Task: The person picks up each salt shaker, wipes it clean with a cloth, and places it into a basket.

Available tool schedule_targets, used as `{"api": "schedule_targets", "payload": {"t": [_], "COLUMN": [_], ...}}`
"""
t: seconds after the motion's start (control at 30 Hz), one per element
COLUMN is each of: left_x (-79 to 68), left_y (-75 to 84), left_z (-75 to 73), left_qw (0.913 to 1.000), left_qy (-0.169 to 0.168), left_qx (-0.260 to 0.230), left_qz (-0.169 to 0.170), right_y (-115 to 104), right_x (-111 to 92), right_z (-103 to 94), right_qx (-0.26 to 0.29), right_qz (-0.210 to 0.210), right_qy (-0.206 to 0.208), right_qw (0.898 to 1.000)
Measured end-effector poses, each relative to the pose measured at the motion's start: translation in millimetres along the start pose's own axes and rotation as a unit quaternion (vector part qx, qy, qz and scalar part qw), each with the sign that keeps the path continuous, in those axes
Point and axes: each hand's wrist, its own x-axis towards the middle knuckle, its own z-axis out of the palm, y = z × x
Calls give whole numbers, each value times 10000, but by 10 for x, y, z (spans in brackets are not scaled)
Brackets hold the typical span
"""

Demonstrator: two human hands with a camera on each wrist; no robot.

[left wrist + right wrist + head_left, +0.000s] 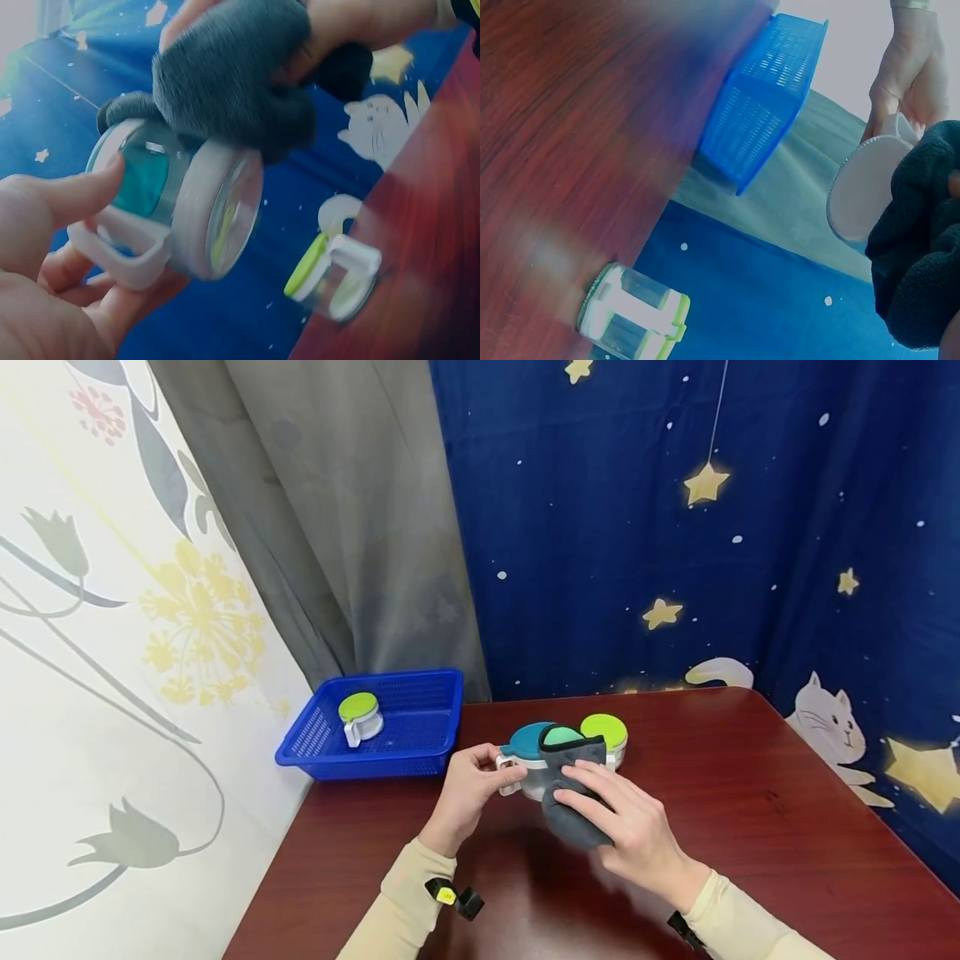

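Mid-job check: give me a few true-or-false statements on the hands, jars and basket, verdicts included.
1. The left hand holds the teal-lidded jar. True.
2. The right hand is empty. False: it holds a grey cloth.
3. The grey cloth touches the teal-lidded jar. True.
4. The blue basket contains two jars. False: only one lime-lidded jar shows in it.
5. A second lime-lidded jar stands upright on the table. True.

Homelike in look here, a curtained-off spot, starry blue curtain (585, 535) filling far right, grey curtain (345, 518) beside it, white flowered backdrop (67, 710) left, wood-grained table (735, 777) near.
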Motion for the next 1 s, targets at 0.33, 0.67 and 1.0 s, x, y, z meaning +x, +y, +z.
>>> {"api": "schedule_targets", "payload": {"t": [0.33,0.67,1.0], "left_x": [28,29,28], "left_y": [-24,-121,-102], "left_z": [-143,-245,-332], "left_qw": [9968,9942,9899], "left_qy": [-762,-952,-757], "left_qx": [116,-302,-974], "left_qz": [232,408,693], "right_y": [54,6,-66], "right_x": [177,252,129], "right_z": [-98,-100,-35], "right_qx": [331,523,611], "right_qz": [692,559,408], "right_qy": [110,229,-22], "right_qw": [9970,9968,9973]}}
